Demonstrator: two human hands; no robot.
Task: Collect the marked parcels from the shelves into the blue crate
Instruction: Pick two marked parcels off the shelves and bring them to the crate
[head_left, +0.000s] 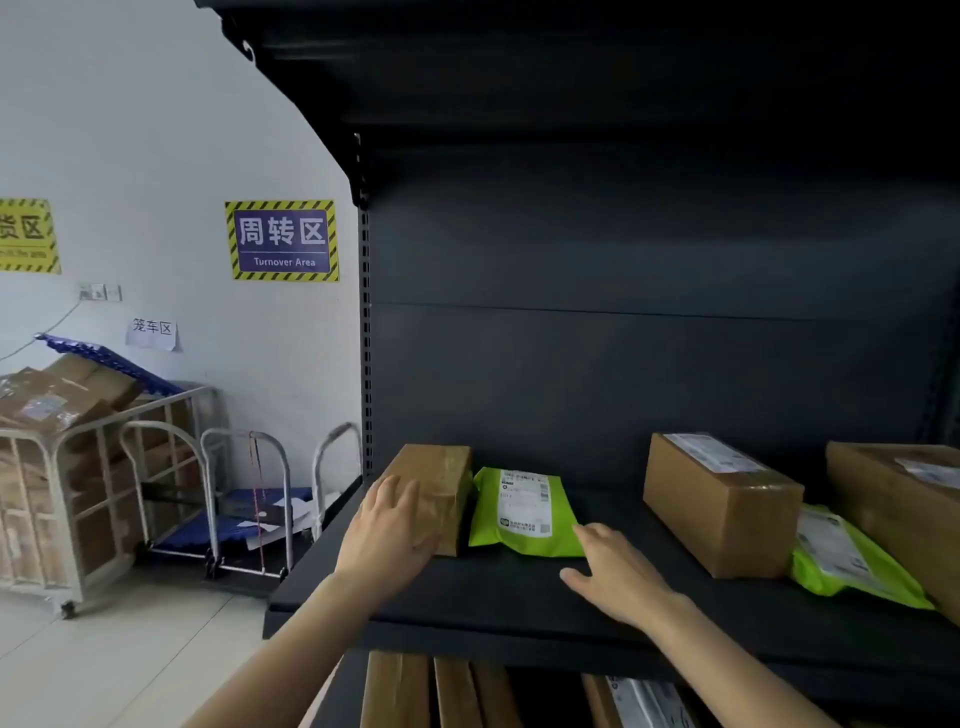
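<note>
Cartons (57, 395) in trolley (70, 519), parcels (524, 514) on shelf (493, 587)

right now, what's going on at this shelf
A person is picking at a shelf. The left hand lies on a small box at the shelf's left end. The right hand, open, reaches to the green mailer beside it. Neither parcel is lifted yet. Two bigger boxes and a second mailer sit further right. No crate is in view.

left hand (389, 530) reaches forward palm down, fingers straight and slightly spread. right hand (618, 577), beside it and a little nearer, lies flat, thumb splayed leftward.
</note>
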